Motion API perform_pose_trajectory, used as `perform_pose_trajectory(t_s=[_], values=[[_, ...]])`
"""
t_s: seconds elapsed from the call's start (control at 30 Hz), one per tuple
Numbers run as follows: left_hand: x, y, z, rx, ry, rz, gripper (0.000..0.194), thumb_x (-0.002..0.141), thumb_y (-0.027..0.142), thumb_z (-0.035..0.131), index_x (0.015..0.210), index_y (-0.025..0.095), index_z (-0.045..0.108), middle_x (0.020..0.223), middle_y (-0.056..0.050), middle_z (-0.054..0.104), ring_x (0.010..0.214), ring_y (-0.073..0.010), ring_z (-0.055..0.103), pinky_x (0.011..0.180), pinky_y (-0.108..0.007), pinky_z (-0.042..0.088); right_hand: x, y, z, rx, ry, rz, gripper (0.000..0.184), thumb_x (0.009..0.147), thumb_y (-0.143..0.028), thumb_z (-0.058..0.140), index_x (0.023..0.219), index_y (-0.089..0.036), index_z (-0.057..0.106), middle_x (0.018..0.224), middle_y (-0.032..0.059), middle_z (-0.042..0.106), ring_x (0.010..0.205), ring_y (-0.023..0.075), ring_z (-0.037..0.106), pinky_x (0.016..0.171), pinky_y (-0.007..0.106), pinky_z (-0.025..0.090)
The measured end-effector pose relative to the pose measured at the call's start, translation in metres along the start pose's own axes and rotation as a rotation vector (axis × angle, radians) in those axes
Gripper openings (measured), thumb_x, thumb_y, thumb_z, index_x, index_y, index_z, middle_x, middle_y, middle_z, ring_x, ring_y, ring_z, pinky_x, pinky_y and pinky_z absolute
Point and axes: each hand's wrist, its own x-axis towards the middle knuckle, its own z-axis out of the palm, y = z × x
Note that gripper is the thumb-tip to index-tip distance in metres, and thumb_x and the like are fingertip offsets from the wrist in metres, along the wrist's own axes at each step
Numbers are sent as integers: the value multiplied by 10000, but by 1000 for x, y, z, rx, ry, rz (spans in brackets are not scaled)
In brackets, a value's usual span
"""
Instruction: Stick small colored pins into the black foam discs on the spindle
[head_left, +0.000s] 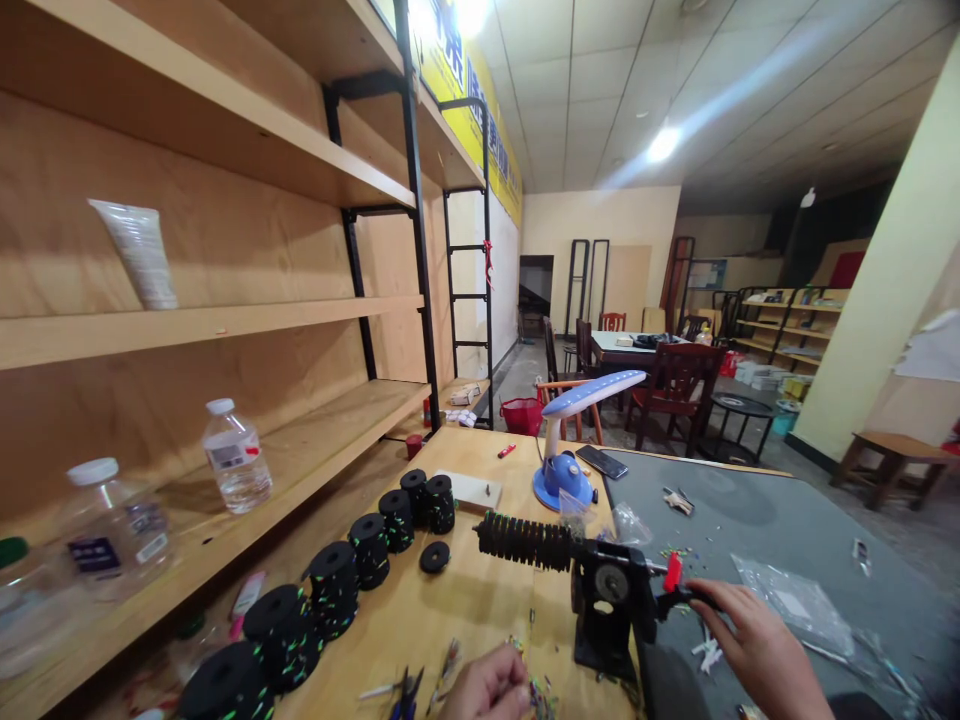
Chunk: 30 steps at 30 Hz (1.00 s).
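Note:
A black hand-crank winding machine point(611, 605) stands at the front of the table, with a round dial on its face. Along its spindle, pointing left, sits a row of black ribbed discs point(525, 541). My right hand point(757, 640) has its fingers wrapped round the crank handle point(684, 594) at the machine's right side, beside a bright red piece point(673, 570). Low in the view, my left hand point(489, 684) is closed with thumb and fingers pressed together; whatever it holds is hidden. Small coloured bits point(541, 695) lie right beside it, and pliers point(407, 692) are to its left.
Several stacks of black discs point(335, 590) line the table's left edge; one loose disc point(435, 557) lies flat. Behind stand a blue desk lamp point(562, 478) and a phone point(602, 461). Plastic bags point(795, 600) lie at right. Wooden shelves point(225, 325) with bottles rise at left.

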Motion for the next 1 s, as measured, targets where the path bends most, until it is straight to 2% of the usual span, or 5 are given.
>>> perform_pose_trajectory(t_s=[0.23, 0.43, 0.63, 0.9, 1.0], values=[[21, 17, 0, 83, 71, 74, 290, 787, 423, 580, 675, 199, 433, 581, 62, 336, 571, -120, 313, 543, -248, 243, 24, 18, 15, 32, -59, 31, 338, 841, -488, 494, 927, -257, 725, 904, 75, 770, 841, 266, 704, 719, 364, 564], [35, 9, 3, 199, 88, 80, 214, 825, 336, 521, 683, 195, 445, 563, 63, 339, 548, -122, 313, 522, -250, 235, 30, 20, 16, 91, -131, 100, 302, 817, -463, 518, 899, -273, 738, 910, 59, 776, 850, 267, 708, 738, 365, 565], [42, 3, 5, 98, 190, 108, 239, 843, 376, 501, 700, 197, 434, 597, 62, 330, 573, -124, 313, 537, -243, 258, 34, 17, 21, 78, -102, 124, 274, 804, -443, 522, 876, -294, 740, 894, 32, 783, 842, 254, 717, 725, 337, 571], [45, 25, 18, 67, 236, 143, 316, 828, 452, 550, 675, 201, 433, 587, 64, 307, 567, -120, 287, 540, -240, 246, 41, 17, 25, 122, -173, 168, 304, 803, -435, 495, 883, -273, 739, 939, 50, 777, 882, 266, 710, 762, 369, 565], [44, 26, 21, 6, 252, 145, 357, 805, 500, 571, 664, 199, 442, 583, 63, 316, 562, -117, 292, 536, -241, 243, 34, 14, 22, 100, -89, 146, 350, 797, -486, 498, 900, -242, 727, 914, 76, 775, 872, 285, 703, 747, 395, 563]])
